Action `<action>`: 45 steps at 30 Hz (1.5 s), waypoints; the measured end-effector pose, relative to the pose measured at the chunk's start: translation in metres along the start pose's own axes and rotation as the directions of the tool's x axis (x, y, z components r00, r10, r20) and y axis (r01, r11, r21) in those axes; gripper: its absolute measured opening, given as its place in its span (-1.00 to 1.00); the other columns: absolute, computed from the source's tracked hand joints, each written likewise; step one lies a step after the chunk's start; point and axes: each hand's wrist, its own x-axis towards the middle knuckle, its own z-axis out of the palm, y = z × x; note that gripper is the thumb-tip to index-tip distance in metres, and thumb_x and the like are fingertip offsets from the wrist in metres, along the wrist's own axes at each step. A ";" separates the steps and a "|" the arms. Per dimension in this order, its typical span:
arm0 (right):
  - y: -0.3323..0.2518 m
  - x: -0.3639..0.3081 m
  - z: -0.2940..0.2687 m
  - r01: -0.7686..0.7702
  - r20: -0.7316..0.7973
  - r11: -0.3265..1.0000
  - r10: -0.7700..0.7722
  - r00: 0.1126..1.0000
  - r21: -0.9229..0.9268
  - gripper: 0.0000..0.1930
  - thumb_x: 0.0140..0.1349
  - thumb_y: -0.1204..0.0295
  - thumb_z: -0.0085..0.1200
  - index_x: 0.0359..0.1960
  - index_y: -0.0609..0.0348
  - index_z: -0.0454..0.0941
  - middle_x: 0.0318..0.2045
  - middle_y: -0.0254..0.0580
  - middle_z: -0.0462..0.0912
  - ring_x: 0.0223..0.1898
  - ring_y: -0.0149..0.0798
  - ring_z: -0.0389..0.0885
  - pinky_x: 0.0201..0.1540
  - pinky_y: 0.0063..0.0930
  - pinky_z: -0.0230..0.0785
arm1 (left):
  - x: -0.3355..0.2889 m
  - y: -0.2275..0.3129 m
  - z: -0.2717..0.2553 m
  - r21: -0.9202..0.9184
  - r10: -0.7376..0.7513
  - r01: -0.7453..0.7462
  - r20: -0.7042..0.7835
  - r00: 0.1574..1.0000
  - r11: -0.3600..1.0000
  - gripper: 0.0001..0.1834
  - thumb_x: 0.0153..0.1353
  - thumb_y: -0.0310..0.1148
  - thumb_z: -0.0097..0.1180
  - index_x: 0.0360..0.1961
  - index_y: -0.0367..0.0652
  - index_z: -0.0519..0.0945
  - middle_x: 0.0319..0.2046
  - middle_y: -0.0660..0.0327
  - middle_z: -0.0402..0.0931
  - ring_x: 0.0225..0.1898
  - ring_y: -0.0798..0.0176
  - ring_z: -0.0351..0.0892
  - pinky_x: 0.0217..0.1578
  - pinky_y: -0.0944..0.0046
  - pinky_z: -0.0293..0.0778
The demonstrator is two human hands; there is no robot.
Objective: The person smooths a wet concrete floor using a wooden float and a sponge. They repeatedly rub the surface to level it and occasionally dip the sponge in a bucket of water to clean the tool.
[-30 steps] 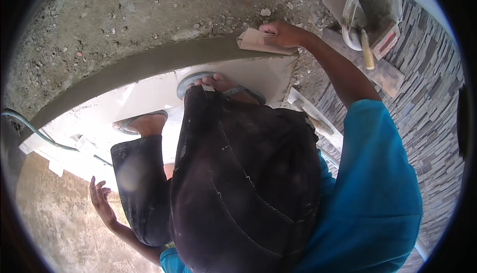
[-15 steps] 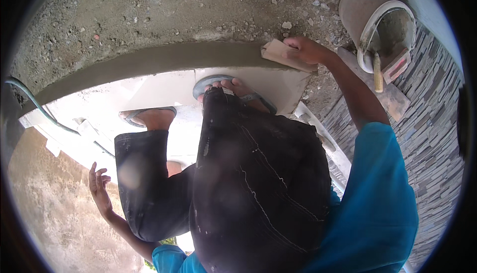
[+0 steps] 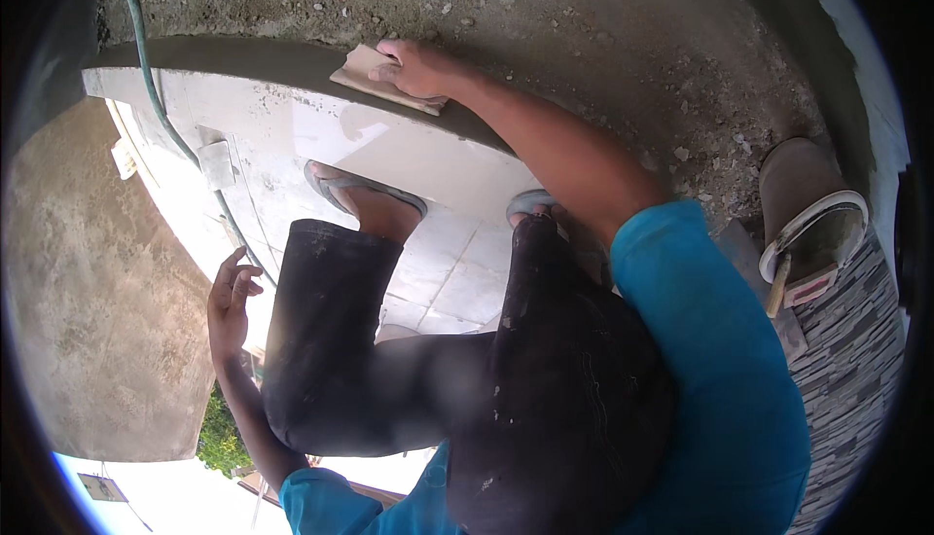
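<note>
R fingers (image 3: 391,48) hold tan board (image 3: 364,66) nr tile edge (image 3: 336,107), room L to hose (image 3: 168,127).

Right hand (image 3: 418,70) gripping a tan board (image 3: 358,67) over the gray mortar band (image 3: 258,54) along the far edge of the white ledge (image 3: 418,151).
Green hose (image 3: 153,88) across the ledge's left end; bucket (image 3: 800,180) off its right end; left hand (image 3: 230,309), loosely curled, on its near side.

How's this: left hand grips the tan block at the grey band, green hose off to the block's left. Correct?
Wrong hand: the head view shows the right hand gripping the tan block at the grey band; green hose as stated.
</note>
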 end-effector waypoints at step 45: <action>0.040 -0.117 -0.073 -0.270 0.007 0.867 0.294 0.956 0.419 -0.60 0.37 0.39 0.03 0.20 0.27 0.47 -0.02 -0.26 0.63 0.00 -0.46 0.53 0.12 -0.44 0.38 | 0.253 0.040 0.109 0.403 0.657 -0.519 -0.503 0.562 0.753 -0.16 0.52 0.13 -0.49 0.50 -0.41 -0.10 0.51 -0.26 -0.20 0.55 -0.26 -0.26 0.48 -0.22 -0.29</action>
